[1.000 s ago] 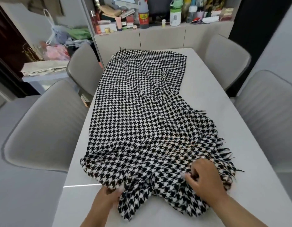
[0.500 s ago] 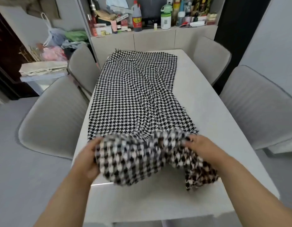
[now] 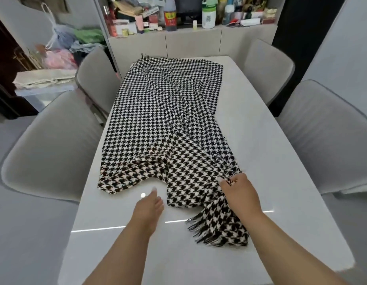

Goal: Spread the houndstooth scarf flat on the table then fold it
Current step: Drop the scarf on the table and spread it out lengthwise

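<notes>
Changing: near end of houndstooth scarf (image 3: pixel 168 124), lifted by both hands half a second ago, is lying on desk (image 3: pixel 261 145) again
left hand (image 3: pixel 148 204): now hovering loose-fingered, holding nothing
right hand (image 3: pixel 239 190): pinching right edge
Task meaning: spreading is continuing, folding not begun
Scarf look: far part lying flat, near end rumpled, fringed corner trailing toward viewer

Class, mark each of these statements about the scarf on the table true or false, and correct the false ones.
1. The right hand pinches the houndstooth scarf. True.
2. The left hand grips the scarf. False: it is open over the bare table.
3. The scarf lies fully flat. False: its near end is bunched and wrinkled.
4. Fringe shows at the scarf's near end. True.
5. Chairs stand beside the table. True.
</notes>
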A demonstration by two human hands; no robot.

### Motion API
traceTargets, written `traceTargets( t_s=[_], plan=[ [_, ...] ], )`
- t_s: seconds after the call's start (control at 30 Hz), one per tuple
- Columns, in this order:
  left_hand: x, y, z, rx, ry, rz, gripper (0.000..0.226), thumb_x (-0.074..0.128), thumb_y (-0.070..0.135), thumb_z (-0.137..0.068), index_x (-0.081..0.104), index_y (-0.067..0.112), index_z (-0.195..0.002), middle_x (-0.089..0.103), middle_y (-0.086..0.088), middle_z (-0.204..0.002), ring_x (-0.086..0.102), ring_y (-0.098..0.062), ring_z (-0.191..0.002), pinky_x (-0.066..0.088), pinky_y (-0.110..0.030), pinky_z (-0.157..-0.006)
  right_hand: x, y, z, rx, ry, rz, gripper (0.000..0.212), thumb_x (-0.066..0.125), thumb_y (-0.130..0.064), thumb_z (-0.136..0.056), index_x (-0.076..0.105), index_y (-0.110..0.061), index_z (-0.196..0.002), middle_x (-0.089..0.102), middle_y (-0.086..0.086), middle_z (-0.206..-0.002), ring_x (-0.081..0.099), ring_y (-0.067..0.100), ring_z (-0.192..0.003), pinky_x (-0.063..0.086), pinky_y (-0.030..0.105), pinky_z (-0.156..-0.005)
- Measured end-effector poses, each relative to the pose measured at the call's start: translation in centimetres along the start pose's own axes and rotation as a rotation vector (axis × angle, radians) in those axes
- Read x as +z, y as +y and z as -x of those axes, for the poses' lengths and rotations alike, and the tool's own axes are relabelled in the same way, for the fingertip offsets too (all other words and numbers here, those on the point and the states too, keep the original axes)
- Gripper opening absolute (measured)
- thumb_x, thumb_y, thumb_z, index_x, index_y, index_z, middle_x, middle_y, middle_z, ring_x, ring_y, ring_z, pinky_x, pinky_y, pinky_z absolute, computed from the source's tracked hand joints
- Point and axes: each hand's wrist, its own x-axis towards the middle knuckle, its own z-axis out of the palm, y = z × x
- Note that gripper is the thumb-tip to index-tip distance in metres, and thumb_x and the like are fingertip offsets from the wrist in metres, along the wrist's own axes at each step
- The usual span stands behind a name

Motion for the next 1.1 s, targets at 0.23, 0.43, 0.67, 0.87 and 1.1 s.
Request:
traceTargets(
  t_s=[0.23, 0.43, 0.67, 0.87, 1.1],
  plan=[
    [3.8, 1.1, -4.6, 0.041, -0.047, -0.233, 0.037, 0.065, 0.042, -0.084, 0.07, 0.009, -0.1, 0.072, -0.007, -0.109, 0.064, -0.025, -0.104, 0.046, -0.042, -0.1, 0.9, 0.0, -4.7, 0.355, -0.171, -0.028, 0.072, 0.057, -0.054, -0.086, 0.038, -0.002, -0.131, 0.057, 0.009, -0.12, 0.057, 0.029, -0.107, 0.045, 0.032, -0.081],
    [6.7, 3.3, -2.2, -0.232, -0.235, 0.29, 0.05, 0.047, 0.042, -0.099, 0.058, -0.004, -0.116, 0.067, -0.029, -0.113, 0.064, -0.04, -0.107, 0.051, -0.053, -0.086, 0.9, -0.1, -6.5, 0.203, -0.137, -0.173, 0.026, 0.056, -0.025, -0.092, 0.05, -0.011, -0.07, 0.057, 0.005, -0.069, 0.053, 0.022, -0.066, 0.046, 0.034, -0.07],
    [6.2, 3.0, 0.4, -0.336, -0.426, 0.442, 0.078, 0.041, 0.064, -0.092, 0.05, -0.001, -0.134, 0.058, -0.03, -0.129, 0.056, -0.044, -0.119, 0.047, -0.056, -0.095, 0.6, -1.9, -5.1, 0.564, -0.264, -0.599, 0.032, 0.059, -0.035, -0.089, 0.05, -0.008, -0.106, 0.06, 0.009, -0.087, 0.059, 0.024, -0.076, 0.055, 0.034, -0.063],
    [4.6, 3.6, 5.7, -0.118, -0.474, 0.334, 0.08, 0.032, 0.07, -0.091, 0.056, 0.004, -0.129, 0.061, -0.025, -0.127, 0.058, -0.042, -0.119, 0.042, -0.053, -0.104, -0.5, -1.0, -0.6, 0.391, -0.2, -0.632, 0.022, 0.06, -0.029, -0.092, 0.059, -0.01, -0.082, 0.057, 0.005, -0.075, 0.052, 0.019, -0.065, 0.045, 0.029, -0.058],
    [-0.2, 3.4, 13.0, 0.18, -0.454, 0.28, 0.072, 0.03, 0.063, -0.096, 0.056, 0.006, -0.132, 0.064, -0.02, -0.125, 0.063, -0.036, -0.115, 0.044, -0.05, -0.102, -5.5, -1.8, 6.5, 0.086, 0.311, -0.767, 0.017, 0.053, -0.022, -0.095, 0.054, -0.015, -0.08, 0.051, -0.004, -0.072, 0.045, 0.013, -0.065, 0.037, 0.027, -0.06]
  ],
)
